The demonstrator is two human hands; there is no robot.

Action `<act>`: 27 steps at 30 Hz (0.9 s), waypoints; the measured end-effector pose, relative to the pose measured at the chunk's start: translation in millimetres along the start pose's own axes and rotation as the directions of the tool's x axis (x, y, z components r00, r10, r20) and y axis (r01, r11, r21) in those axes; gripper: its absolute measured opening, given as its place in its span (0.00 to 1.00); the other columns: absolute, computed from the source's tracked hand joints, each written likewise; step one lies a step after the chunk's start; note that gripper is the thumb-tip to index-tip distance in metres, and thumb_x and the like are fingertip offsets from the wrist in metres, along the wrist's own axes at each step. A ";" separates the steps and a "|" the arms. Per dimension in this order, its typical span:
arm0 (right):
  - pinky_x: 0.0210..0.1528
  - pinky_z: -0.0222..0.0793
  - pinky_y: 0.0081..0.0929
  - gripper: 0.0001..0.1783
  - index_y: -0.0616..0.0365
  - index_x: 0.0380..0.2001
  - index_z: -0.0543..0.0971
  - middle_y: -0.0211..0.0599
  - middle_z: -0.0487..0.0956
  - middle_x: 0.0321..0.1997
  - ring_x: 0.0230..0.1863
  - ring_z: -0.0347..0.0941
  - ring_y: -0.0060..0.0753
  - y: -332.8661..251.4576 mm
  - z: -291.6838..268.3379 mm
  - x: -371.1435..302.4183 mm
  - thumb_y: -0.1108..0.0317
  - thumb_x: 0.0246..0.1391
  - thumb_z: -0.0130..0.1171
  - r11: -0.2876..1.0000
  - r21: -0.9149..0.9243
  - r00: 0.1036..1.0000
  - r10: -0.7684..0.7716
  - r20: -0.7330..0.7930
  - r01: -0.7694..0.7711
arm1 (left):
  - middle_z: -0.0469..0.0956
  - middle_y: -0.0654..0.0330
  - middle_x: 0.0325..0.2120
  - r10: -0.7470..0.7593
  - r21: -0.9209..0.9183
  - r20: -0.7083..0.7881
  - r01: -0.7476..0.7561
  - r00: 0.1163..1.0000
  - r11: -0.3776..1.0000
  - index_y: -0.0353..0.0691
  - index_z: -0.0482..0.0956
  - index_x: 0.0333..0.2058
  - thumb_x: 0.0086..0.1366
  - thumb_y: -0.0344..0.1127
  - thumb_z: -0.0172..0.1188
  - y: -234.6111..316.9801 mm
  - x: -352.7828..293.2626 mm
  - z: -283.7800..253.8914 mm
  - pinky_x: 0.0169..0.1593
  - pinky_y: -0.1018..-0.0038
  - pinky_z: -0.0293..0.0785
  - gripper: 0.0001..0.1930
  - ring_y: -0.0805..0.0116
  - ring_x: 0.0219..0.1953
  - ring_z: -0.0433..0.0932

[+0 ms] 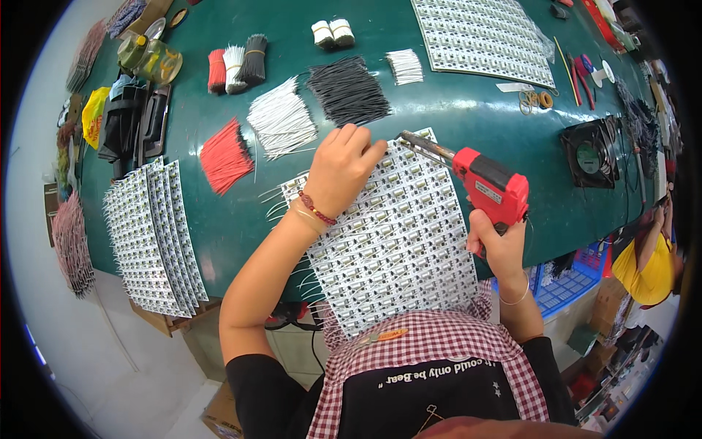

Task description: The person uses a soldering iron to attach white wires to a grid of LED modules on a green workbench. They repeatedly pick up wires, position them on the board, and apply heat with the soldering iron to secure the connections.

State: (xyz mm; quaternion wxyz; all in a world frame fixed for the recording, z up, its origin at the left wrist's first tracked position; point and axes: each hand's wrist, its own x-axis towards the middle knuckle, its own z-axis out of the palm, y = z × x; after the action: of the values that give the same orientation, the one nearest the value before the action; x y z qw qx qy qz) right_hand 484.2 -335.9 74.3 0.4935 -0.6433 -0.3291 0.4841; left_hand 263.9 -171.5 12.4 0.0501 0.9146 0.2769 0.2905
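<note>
**benchwatcher:** Checked apron [431,351] first, since that's closest to the camera, with a small orange-handled tool [384,336] lying at its top edge. Just past it the big white circuit-board panel [395,234] sits at the near edge of the green bench [453,110] and hangs a bit over it.

**solderfan:** What are the hands doing?

**benchwatcher:** Right hand [501,245] is wrapped shut around the grip of a red soldering gun [491,189]. The gun's long axis runs from that hand up and to the left, with the metal tip [411,140] down at the far edge of the panel. Left hand [340,172] is curled, fingertips pressed on the panel right by that tip. Looks like it's pinching something thin there, maybe a wire, but I can't tell for sure.

**solderfan:** So which hand is nearer the joint?

**benchwatcher:** The left, easily. Its fingers almost touch the tip, just to its left. The right hand stays back at the panel's right edge, a gun's length away.

**solderfan:** Wire stock?

**benchwatcher:** Beyond the left hand, toward the middle of the bench: loose piles of white wires [281,121], black wires [349,91] and red wires [225,155]. More panels are stacked at the left edge [150,234] and the far side [482,36].
</note>
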 end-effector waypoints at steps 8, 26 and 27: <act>0.18 0.66 0.17 0.10 0.64 0.36 0.79 0.26 0.76 0.22 0.16 0.69 0.14 4.3 -1.3 1.2 0.70 0.55 0.66 0.999 -0.050 1.000 0.011 0.019 -0.010 | 0.66 0.60 0.24 -0.022 -0.046 0.037 0.024 0.999 0.999 0.38 0.81 0.33 0.48 0.22 0.60 -1.6 4.9 5.7 0.33 0.70 0.70 0.12 0.64 0.29 0.70; 0.19 0.65 0.17 0.09 0.63 0.32 0.80 0.24 0.75 0.19 0.16 0.69 0.14 8.6 -1.0 0.8 0.68 0.54 0.68 0.990 -0.143 1.000 -0.017 0.025 0.021 | 0.66 0.59 0.24 -0.014 -0.089 0.030 0.016 0.999 0.996 0.38 0.81 0.32 0.48 0.20 0.59 -3.9 6.4 6.5 0.33 0.70 0.70 0.11 0.63 0.30 0.70; 0.19 0.65 0.17 0.10 0.63 0.32 0.80 0.24 0.75 0.19 0.16 0.69 0.14 7.7 -0.9 0.4 0.68 0.54 0.68 0.989 -0.148 1.000 -0.014 0.023 0.017 | 0.66 0.59 0.24 -0.014 -0.091 0.027 0.016 1.000 0.996 0.38 0.81 0.32 0.48 0.20 0.59 -4.1 6.3 6.8 0.33 0.70 0.70 0.11 0.63 0.30 0.70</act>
State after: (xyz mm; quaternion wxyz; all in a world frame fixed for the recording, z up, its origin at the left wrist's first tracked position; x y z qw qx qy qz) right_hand 484.8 -338.1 66.9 0.4446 -0.6702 -0.3746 0.4614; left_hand 269.9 -164.2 8.9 0.0975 0.9129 0.2697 0.2904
